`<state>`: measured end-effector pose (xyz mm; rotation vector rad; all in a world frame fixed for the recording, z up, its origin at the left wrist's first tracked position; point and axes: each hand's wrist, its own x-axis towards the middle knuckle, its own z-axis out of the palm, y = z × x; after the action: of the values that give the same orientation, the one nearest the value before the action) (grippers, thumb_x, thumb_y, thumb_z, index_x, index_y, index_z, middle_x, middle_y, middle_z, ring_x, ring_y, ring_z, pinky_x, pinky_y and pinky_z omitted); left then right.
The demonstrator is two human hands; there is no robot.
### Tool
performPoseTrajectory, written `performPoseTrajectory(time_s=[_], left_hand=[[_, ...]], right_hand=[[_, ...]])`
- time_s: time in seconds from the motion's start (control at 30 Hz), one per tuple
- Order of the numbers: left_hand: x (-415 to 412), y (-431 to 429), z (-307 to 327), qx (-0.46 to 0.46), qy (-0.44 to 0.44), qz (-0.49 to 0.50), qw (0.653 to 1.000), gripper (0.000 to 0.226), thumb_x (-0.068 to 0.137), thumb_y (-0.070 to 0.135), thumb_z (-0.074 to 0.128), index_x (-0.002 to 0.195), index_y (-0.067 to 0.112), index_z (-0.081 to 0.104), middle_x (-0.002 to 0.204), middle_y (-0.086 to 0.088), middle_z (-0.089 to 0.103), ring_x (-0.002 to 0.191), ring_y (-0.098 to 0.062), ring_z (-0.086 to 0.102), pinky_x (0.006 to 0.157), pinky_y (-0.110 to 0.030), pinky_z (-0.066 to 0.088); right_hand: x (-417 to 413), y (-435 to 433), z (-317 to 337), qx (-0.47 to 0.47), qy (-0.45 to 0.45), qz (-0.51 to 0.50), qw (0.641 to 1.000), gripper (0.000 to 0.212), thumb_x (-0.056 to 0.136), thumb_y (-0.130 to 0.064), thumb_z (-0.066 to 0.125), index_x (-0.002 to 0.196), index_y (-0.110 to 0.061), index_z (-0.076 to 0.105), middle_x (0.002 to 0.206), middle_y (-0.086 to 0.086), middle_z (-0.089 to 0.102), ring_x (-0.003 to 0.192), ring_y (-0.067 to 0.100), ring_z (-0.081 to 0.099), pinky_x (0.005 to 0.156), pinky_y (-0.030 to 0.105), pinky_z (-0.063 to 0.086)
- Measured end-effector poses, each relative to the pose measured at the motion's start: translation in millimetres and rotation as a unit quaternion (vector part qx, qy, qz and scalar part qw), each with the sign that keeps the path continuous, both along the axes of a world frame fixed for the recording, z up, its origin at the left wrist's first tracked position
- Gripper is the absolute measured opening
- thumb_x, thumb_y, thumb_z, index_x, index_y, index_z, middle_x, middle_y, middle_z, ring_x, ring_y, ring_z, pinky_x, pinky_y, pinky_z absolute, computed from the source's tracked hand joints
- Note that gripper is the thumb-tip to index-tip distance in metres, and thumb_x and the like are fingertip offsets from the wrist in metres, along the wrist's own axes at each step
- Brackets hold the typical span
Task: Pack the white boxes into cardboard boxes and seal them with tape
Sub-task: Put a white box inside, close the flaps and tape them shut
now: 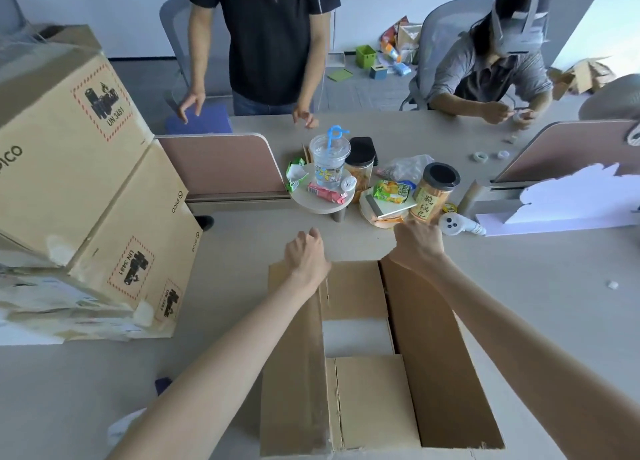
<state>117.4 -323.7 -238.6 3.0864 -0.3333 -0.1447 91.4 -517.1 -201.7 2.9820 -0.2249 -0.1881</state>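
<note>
L hand (306,255) curled at far edge of open brown cardboard box (433,355), flat white box (356,336) inside; R hand (419,245) by tall orange snack jar (431,196). Both grips: can't tell.

Open cardboard box (374,400) on tabletop (540,286), near edge. Long side flaps raised, short end flaps folded in. White box (356,336) inside, seen between end flaps. More cardboard boxes (86,189) stacked left, tilted, PICO-printed.

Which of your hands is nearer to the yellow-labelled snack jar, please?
Right. The right hand is just in front of the jar, close to its base; the left hand is farther off to the left, at the left flap of the cardboard box.
</note>
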Motion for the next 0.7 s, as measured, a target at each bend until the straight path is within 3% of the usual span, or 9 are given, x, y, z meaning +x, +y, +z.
performPoseTrajectory(time_s=[0.1,0.23,0.4,0.47,0.6,0.7], left_hand=[[-8,4,-14,-0.036,-0.018,-0.001,0.999,0.035,0.103,0.036,0.037,0.123,0.009,0.046,0.113,-0.012,0.06,0.099,-0.034,0.064,0.076,-0.038,0.043],[-28,33,-29,-0.119,-0.073,-0.086,0.986,0.022,0.101,0.024,0.042,0.116,0.009,0.049,0.109,-0.009,0.062,0.093,-0.031,0.064,0.067,-0.037,0.042],[-61,80,-55,-0.249,-0.054,-0.117,0.96,0.026,0.095,0.006,0.051,0.119,0.016,0.055,0.121,0.003,0.059,0.096,-0.021,0.064,0.076,-0.039,0.053],[-70,88,-65,-0.262,-0.059,-0.143,0.953,0.032,0.093,0.003,0.054,0.122,0.015,0.058,0.129,0.004,0.056,0.111,-0.017,0.058,0.091,-0.039,0.052],[-85,91,-71,-0.253,-0.041,-0.138,0.957,0.041,0.099,0.016,0.051,0.14,0.017,0.051,0.153,0.004,0.041,0.142,-0.013,0.035,0.116,-0.031,0.028],[-95,88,-78,-0.208,-0.001,-0.139,0.968,0.057,0.102,0.043,0.028,0.154,0.019,0.03,0.164,0.005,0.014,0.152,-0.009,0.005,0.121,-0.026,0.005]], right_hand=[[1,13,8,0.08,-0.04,0.0,0.996,0.023,0.081,-0.014,0.06,0.104,-0.01,0.058,0.1,0.008,0.065,0.082,0.027,0.06,0.064,0.029,0.038],[7,41,5,0.236,-0.082,0.011,0.968,0.033,0.091,-0.031,0.058,0.116,-0.01,0.053,0.103,0.011,0.068,0.094,0.034,0.063,0.071,0.036,0.048],[-10,64,-31,0.351,-0.076,0.045,0.932,0.031,0.099,-0.034,0.049,0.122,-0.013,0.049,0.117,0.006,0.067,0.1,0.031,0.063,0.082,0.043,0.052],[-24,68,-52,0.376,-0.089,0.056,0.921,0.027,0.097,-0.025,0.05,0.121,-0.015,0.049,0.124,0.005,0.062,0.101,0.032,0.064,0.082,0.044,0.052],[-54,74,-93,0.406,-0.118,0.104,0.9,0.039,0.088,-0.011,0.048,0.126,-0.018,0.046,0.135,0.001,0.045,0.098,0.032,0.062,0.076,0.049,0.053],[-75,80,-105,0.398,-0.116,0.111,0.903,0.045,0.091,-0.019,0.033,0.135,-0.017,0.042,0.154,0.002,0.03,0.117,0.035,0.056,0.085,0.052,0.053]])
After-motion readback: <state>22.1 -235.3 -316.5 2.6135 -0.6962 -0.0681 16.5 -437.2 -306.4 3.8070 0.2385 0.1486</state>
